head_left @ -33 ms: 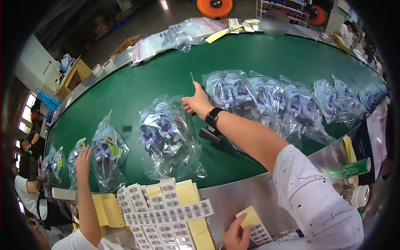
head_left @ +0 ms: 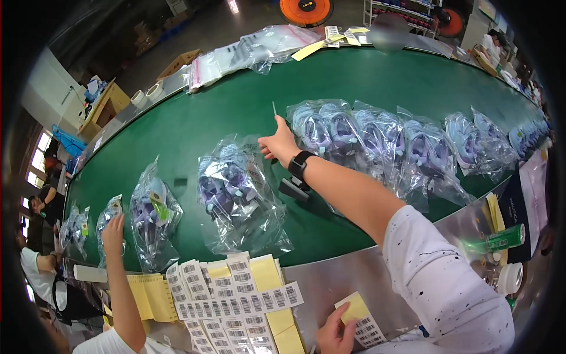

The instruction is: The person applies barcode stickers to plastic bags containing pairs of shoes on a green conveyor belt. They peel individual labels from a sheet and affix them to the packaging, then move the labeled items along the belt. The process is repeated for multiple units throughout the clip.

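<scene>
Right grip (head_left: 282,144), pale strip (head_left: 274,108), long axis upward

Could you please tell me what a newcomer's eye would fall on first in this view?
Probably the broad green work surface across the middle, with bagged pale blue and purple shoes spread along it. The right hand, wearing a dark wristwatch, reaches over its center. Barcode label sheets lie below, left of center, and a bright orange disc stands out at the top.

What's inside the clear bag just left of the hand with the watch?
The clear bag holds a pair of light-blue and purple shoes, seen through creased plastic. Their undersides and the green surface beneath them are covered.
</scene>
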